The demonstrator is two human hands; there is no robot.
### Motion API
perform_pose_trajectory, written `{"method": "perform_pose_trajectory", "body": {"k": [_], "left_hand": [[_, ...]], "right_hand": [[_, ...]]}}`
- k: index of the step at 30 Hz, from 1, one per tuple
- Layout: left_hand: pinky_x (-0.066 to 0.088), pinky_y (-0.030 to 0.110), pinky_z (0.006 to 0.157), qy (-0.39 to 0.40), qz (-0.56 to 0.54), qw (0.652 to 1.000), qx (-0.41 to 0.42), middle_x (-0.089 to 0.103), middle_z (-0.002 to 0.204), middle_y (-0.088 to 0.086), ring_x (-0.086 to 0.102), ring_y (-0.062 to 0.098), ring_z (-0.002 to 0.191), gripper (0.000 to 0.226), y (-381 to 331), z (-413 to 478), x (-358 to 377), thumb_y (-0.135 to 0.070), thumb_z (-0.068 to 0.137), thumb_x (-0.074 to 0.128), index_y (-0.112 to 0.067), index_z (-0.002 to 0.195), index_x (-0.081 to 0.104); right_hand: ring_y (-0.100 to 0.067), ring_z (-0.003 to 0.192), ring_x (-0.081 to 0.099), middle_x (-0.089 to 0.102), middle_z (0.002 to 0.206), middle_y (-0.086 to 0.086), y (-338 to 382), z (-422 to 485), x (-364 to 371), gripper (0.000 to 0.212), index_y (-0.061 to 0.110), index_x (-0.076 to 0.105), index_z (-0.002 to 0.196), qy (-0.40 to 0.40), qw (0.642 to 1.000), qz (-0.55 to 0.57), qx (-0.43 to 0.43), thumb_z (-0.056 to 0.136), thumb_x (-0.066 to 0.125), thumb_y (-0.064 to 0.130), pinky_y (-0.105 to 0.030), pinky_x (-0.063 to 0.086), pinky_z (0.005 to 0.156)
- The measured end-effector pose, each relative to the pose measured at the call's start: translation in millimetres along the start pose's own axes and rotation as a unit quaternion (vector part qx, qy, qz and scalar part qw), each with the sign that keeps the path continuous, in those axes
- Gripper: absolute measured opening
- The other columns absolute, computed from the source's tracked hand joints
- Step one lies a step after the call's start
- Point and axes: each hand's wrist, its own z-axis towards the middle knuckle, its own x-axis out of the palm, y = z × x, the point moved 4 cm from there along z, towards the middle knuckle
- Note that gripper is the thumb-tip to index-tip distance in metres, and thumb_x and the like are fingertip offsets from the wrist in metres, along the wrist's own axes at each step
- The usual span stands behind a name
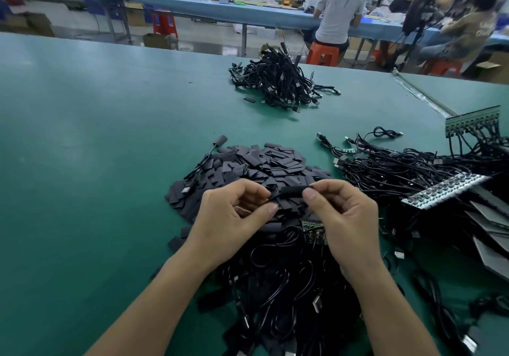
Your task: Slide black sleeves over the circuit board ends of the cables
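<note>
One wide-angle camera rides on the person's head, facing forward and tilted down over the table [82, 149]. It sits close: the left hand [234, 218], pinching a cable [273, 197], and the right hand [347, 218], pinching a sleeve [292, 191], fill the lower middle, forearms [154, 300] entering from the bottom edge. Another bench [192, 10] stretches across the top, far off.

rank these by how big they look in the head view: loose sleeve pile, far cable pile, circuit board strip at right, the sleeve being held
1. loose sleeve pile
2. far cable pile, farther off, so true size unsure
3. circuit board strip
4. held sleeve
</note>
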Motion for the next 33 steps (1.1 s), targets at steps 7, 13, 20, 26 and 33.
{"method": "perform_pose_trajectory", "body": {"k": [7,13,20,26,33], "left_hand": [[0.043,0.024,0.044,-0.061,0.049,0.996,-0.039,0.059,0.048,-0.007,0.049,0.011,0.04,0.033,-10,27,-19,-0.044,0.095,0.06,-0.028,0.069,0.074],[0.043,0.04,0.065,-0.207,0.239,0.94,-0.129,0.061,0.061,0.02,0.051,0.028,0.057,0.043,12,95,-76,-0.036,0.099,0.057,-0.002,0.078,0.074],[0.046,0.046,0.098,-0.072,0.397,0.889,-0.218,0.064,0.125,0.022,0.058,0.039,0.117,0.038,37,118,-75,-0.04,0.098,0.056,-0.009,0.115,0.069],[0.056,0.025,0.082,-0.082,0.278,0.956,-0.045,0.075,0.092,-0.005,0.07,0.011,0.086,0.014,1,67,-27,-0.016,0.09,0.069,-0.022,0.099,0.078],[0.057,0.023,0.07,0.07,0.0,0.997,-0.039,0.076,0.08,-0.01,0.071,0.007,0.074,0.007,-14,8,40,-0.025,0.085,0.077,-0.024,0.092,0.077]], "right_hand": [[-0.001,0.072,0.068,0.072,0.077,0.015,3,3,-17,0.011,0.03,0.071,0.086,-0.064,0.988,-0.139,-0.012,0.088,0.071,0.019,-0.015,0.054,0.067],[-0.006,0.084,0.061,0.065,0.081,0.019,2,-2,-10,0.007,0.036,0.068,0.085,0.09,0.883,-0.46,0.0,0.083,0.063,0.039,-0.034,0.049,0.088],[-0.007,0.088,0.05,0.052,0.081,0.018,3,-2,-15,0.018,0.037,0.056,0.079,0.155,0.859,-0.485,0.054,0.077,0.057,0.054,-0.031,0.042,0.086],[-0.007,0.09,0.047,0.053,0.078,0.016,5,-1,-14,0.017,0.04,0.057,0.068,0.135,0.891,-0.433,0.002,0.081,0.069,0.043,-0.033,0.043,0.086],[-0.004,0.075,0.058,0.062,0.076,0.014,6,4,-13,0.02,0.031,0.064,0.076,0.086,0.96,-0.263,-0.048,0.085,0.075,0.016,-0.012,0.041,0.066]]}}
